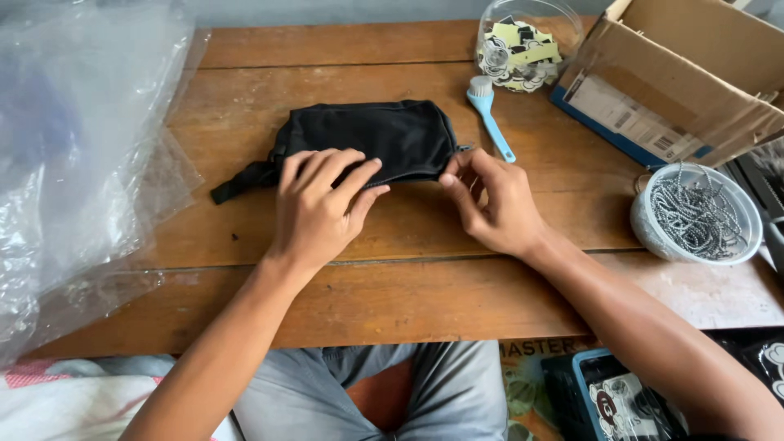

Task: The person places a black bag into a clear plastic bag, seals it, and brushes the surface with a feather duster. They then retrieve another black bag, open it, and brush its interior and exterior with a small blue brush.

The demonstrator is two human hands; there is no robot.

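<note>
A black pouch [367, 140] is laid mid-bench [392, 286], with bare wood left before it. Plastic [73, 163] crowds the left edge, a box [694, 73] the right. The pouch is pressed flat under the left hand [318, 204]; its right end is pinched in the right hand [490, 200] grip.

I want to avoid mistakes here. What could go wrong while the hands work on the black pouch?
The right hand pinches at the black pouch corner, close to the blue brush; a pull could knock the brush away. The left hand only presses flat, so the pouch might slide. The bowl of chains near the right forearm could be bumped.
</note>
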